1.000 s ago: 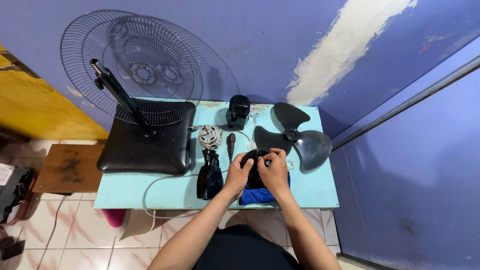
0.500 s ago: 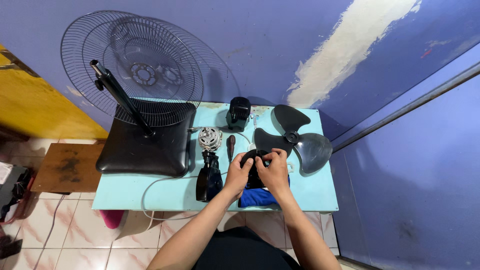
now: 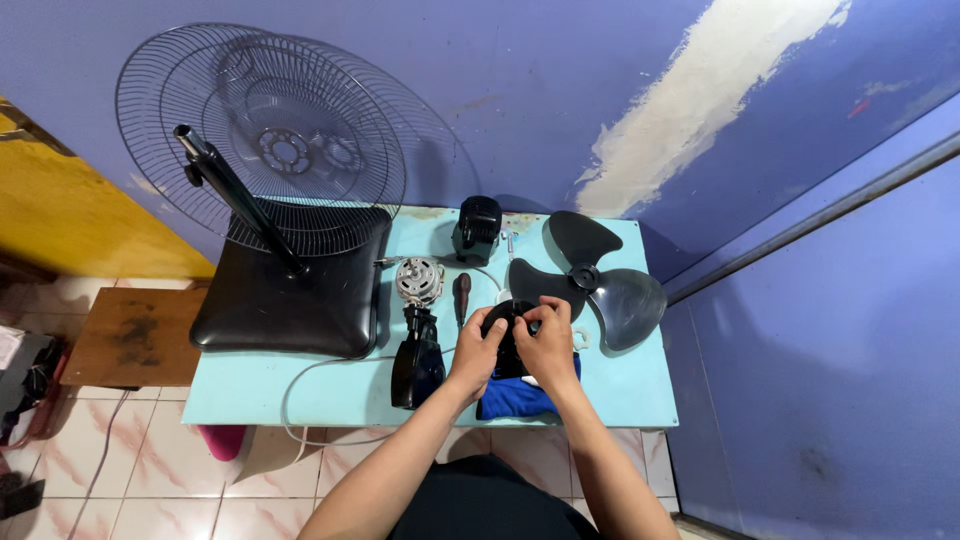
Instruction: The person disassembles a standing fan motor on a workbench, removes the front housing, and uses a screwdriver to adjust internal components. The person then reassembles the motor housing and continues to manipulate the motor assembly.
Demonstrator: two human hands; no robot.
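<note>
Both hands, left hand (image 3: 477, 350) and right hand (image 3: 549, 343), clench my black round fan part (image 3: 506, 330) over the blue cloth (image 3: 515, 396); I steady it against twisting.

Even, fairly bright indoor light falls from above. The fan guard (image 3: 262, 140) throws a soft shadow on the blue wall (image 3: 560, 90). Wide-angle bending shows at the edges. Focus is sharp, with no glare.

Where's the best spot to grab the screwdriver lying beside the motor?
Take the screwdriver by its dark, thick handle, coming straight down from above. It lies flat on the table in a bare strip between the motor and the left hand, so fingers fit either side.
</note>
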